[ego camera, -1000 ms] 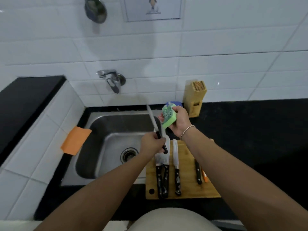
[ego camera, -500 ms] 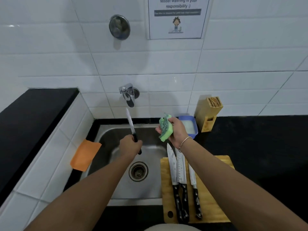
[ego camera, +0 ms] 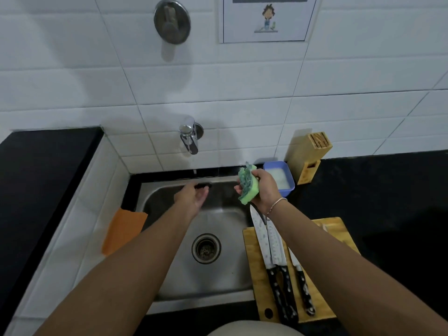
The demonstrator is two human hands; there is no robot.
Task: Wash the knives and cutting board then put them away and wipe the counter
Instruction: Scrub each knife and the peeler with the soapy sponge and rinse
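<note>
My left hand (ego camera: 191, 197) is over the steel sink (ego camera: 225, 214), just below the tap (ego camera: 190, 139). Its fingers curl round the black handle of a knife (ego camera: 203, 185), whose blade is hidden. My right hand (ego camera: 265, 191) grips a green sponge (ego camera: 247, 185) over the sink's right rim. The wooden cutting board (ego camera: 339, 230) lies on the counter right of the sink. Three black-handled knives rest on it side by side: a broad one (ego camera: 260, 236), a second (ego camera: 274, 241) and a small one (ego camera: 294, 260), partly under my right forearm.
A wooden knife block (ego camera: 310, 156) stands against the tiled wall, with a blue dish of soapy liquid (ego camera: 278, 177) beside it. An orange cloth (ego camera: 123, 229) hangs over the sink's left edge. Black counter (ego camera: 392, 202) stretches to the right. The drain (ego camera: 206, 248) sits mid-sink.
My left hand has lowered the knife from pointing up at the tap, and its blade has gone out of sight. The right hand has kept the sponge in place.
</note>
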